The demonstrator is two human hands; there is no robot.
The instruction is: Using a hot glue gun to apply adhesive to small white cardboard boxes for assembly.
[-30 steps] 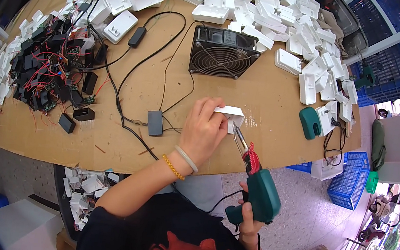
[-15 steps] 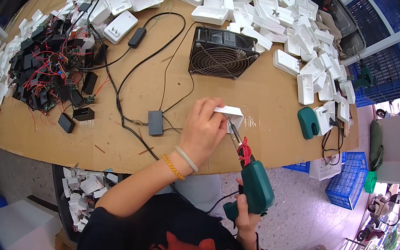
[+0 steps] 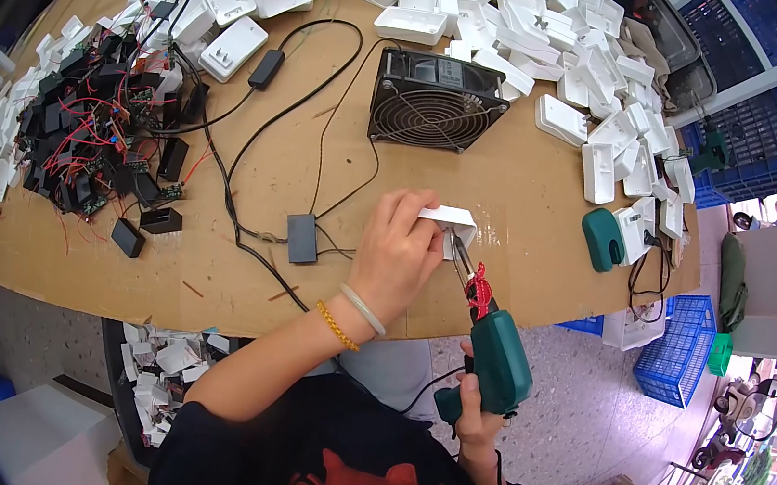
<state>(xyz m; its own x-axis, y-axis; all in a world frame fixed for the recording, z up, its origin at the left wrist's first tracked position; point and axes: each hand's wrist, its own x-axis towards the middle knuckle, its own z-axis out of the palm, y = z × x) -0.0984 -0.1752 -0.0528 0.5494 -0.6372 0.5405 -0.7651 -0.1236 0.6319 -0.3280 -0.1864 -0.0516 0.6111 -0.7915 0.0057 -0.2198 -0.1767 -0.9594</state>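
White plastic casing sat pinched in the left hand over the desk; the right hand gripped the green soldering gun, whose tip, slipping, could have burned the left hand.

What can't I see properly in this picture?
Head view:
Part of the white case: hidden by the left hand.
Part of the right hand: behind the green tool.
What the tool's tip touches: too small.
The far side of the white pile: cut off by the upper edge.
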